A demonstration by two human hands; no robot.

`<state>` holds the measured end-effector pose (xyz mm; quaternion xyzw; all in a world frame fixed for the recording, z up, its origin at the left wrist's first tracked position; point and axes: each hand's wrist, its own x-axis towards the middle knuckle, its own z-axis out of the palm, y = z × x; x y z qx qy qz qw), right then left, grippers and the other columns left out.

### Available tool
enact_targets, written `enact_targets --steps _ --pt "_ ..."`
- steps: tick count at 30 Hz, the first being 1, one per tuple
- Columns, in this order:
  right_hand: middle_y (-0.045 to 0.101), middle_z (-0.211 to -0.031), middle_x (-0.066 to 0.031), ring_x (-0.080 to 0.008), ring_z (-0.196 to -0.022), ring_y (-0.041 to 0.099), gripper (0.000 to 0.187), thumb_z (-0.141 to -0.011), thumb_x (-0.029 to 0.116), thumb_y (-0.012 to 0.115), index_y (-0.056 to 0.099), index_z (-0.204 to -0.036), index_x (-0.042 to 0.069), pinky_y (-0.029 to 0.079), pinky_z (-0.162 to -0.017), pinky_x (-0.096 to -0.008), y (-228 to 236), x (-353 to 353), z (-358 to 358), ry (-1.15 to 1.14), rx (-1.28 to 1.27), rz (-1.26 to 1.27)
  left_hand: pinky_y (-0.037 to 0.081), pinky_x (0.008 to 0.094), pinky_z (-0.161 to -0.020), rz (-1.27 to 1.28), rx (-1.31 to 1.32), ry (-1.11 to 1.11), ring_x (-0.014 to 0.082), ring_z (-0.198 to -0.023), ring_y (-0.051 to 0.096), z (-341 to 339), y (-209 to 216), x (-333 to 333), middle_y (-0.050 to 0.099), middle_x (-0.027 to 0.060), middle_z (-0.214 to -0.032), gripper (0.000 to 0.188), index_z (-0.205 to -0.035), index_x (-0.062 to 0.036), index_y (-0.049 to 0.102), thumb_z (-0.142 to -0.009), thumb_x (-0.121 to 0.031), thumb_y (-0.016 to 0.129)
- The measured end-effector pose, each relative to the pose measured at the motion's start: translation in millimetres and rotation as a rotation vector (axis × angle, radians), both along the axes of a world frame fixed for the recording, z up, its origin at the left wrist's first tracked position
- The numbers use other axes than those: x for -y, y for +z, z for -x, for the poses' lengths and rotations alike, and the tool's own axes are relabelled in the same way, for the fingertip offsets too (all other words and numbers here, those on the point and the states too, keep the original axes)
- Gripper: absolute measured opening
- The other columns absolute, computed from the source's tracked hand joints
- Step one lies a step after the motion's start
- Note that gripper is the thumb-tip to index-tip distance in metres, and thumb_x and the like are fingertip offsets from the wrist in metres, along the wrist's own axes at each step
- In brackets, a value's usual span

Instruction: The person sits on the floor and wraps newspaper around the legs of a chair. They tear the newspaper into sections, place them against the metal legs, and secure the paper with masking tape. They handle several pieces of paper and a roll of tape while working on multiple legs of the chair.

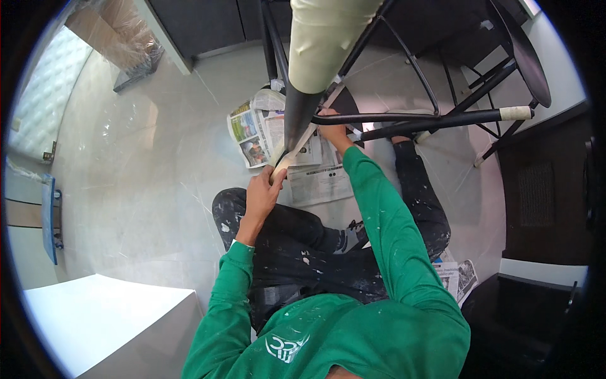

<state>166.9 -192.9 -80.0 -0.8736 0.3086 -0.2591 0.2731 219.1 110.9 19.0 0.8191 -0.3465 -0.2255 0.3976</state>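
I sit on the floor before a black metal-framed stool or chair [391, 117] that lies tipped over. One black leg [302, 117] points down toward me, its near part wrapped in cream masking tape. My left hand [260, 197] is closed on cream masking tape [283, 165], beside the leg's lower end. From there a pale strip runs up along the leg toward my right hand [333, 132]. That hand is bent in beside the leg, under a black crossbar. Its fingertips are partly hidden, and what they grip cannot be made out.
Newspaper sheets [322, 183] lie on the grey tiled floor [151, 183] below the leg. Another black stool [527, 57] stands at the right, near dark cabinets [543, 183]. A white box-like surface [107, 316] is at lower left. A plastic-wrapped carton [113, 35] stands far left.
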Motion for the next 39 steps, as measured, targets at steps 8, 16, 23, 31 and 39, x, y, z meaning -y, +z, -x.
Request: enact_targets --steps 8,16,23,31,39 --pt "0.070 -0.083 -0.0240 -0.0463 -0.084 0.070 0.015 -0.085 0.019 0.069 0.070 -0.086 0.004 0.054 -0.072 -0.0535 -14.5 5.8 -3.0 -0.115 -0.079 0.093 0.053 0.0437 -0.065 -0.188 0.016 -0.064 0.0295 -0.060 0.070 -7.8 -3.0 3.7 0.065 0.0081 -0.056 0.045 -0.092 -0.0041 0.069 -0.101 -0.046 0.055" --pt "0.070 -0.099 -0.0177 -0.0420 -0.095 0.068 0.011 -0.087 0.013 0.061 0.067 -0.094 0.006 0.054 -0.077 -0.0515 -9.7 -19.3 -3.1 -0.215 -0.146 0.182 0.053 0.0421 -0.066 -0.222 0.003 -0.087 0.0291 -0.061 0.070 -10.9 -5.5 13.7 0.068 0.0066 -0.058 0.043 -0.098 -0.0033 0.068 -0.098 -0.045 0.057" --pt "0.069 -0.097 -0.0186 -0.0422 -0.092 0.067 0.013 -0.084 0.012 0.062 0.069 -0.094 0.006 0.053 -0.079 -0.0511 -19.8 -17.3 -0.7 -0.179 -0.011 0.282 0.053 0.0422 -0.067 -0.213 0.024 -0.088 0.0300 -0.065 0.071 -16.5 -8.3 18.5 0.068 0.0073 -0.058 0.043 -0.097 -0.0024 0.068 -0.097 -0.044 0.058" --pt "0.070 -0.104 -0.0181 -0.0402 -0.097 0.067 0.018 -0.089 0.014 0.059 0.069 -0.101 0.006 0.053 -0.081 -0.0491 -25.6 -19.1 2.2 -0.208 -0.086 0.275 0.053 0.0429 -0.068 -0.228 0.019 -0.077 0.0302 -0.065 0.071 -14.6 -15.1 20.6 0.069 0.0079 -0.059 0.042 -0.096 -0.0029 0.069 -0.097 -0.044 0.058" --pt "0.070 -0.103 -0.0194 -0.0412 -0.095 0.068 0.018 -0.090 0.012 0.058 0.070 -0.101 0.005 0.052 -0.083 -0.0483 -20.4 -22.6 2.2 -0.187 -0.081 0.247 0.053 0.0427 -0.067 -0.230 0.045 -0.056 0.0300 -0.065 0.072 -14.7 -16.7 20.3 0.069 0.0076 -0.058 0.042 -0.096 -0.0036 0.069 -0.097 -0.044 0.058"
